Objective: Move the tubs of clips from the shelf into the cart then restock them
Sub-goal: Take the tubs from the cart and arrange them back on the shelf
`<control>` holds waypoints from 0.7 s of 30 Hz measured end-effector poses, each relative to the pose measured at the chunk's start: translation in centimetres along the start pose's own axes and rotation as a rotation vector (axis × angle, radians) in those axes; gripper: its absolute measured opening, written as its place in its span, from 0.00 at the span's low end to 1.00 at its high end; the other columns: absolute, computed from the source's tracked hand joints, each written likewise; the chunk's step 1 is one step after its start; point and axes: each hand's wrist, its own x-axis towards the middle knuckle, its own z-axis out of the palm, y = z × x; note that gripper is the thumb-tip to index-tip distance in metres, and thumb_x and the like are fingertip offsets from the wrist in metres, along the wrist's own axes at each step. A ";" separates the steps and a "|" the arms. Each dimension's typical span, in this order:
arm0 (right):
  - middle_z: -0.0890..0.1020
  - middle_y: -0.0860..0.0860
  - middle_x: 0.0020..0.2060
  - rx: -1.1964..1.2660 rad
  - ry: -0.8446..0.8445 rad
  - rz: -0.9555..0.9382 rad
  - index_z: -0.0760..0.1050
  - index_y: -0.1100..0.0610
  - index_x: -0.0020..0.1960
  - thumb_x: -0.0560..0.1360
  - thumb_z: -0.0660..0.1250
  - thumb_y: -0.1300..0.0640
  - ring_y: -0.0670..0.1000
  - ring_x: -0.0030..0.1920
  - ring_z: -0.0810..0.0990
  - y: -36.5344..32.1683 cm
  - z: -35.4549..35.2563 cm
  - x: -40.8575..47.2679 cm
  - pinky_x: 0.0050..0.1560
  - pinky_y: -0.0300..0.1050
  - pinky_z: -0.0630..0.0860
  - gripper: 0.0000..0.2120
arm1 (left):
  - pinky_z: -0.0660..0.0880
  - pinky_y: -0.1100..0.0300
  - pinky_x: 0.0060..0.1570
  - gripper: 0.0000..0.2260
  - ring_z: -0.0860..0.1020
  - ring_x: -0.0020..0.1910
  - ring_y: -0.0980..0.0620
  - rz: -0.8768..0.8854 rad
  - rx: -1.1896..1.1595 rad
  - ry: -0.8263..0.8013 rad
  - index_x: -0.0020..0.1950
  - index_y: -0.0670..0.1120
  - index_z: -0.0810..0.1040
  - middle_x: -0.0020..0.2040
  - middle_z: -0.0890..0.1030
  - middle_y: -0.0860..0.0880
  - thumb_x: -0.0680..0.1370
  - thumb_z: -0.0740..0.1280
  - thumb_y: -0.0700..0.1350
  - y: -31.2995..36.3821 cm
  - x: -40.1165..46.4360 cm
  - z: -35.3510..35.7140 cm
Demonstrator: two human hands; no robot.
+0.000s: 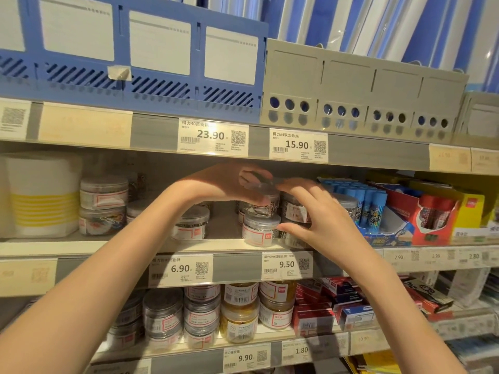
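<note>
Both hands working the clip tubs on the middle shelf (135, 245)

Left hand (226, 182) is gripping the top tub (263, 197) from above, stacked on another tub (260, 229). Right hand (310, 211) is curling around a neighbouring tub (294, 209) at 3 o'clock. Glue sticks (370, 203) sitting further right.

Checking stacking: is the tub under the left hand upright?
Upright: the top tub sits level on the lower tub, left hand gripping its lid.
</note>
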 end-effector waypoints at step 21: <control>0.78 0.48 0.47 -0.106 0.224 -0.001 0.74 0.52 0.59 0.70 0.57 0.34 0.51 0.48 0.73 3.1 1.4 -1.3 0.48 0.41 0.59 0.28 | 0.77 0.54 0.50 0.22 0.76 0.52 0.48 -0.370 -0.149 0.079 0.65 0.48 0.72 0.63 0.75 0.48 0.73 0.72 0.48 -3.1 5.4 -0.1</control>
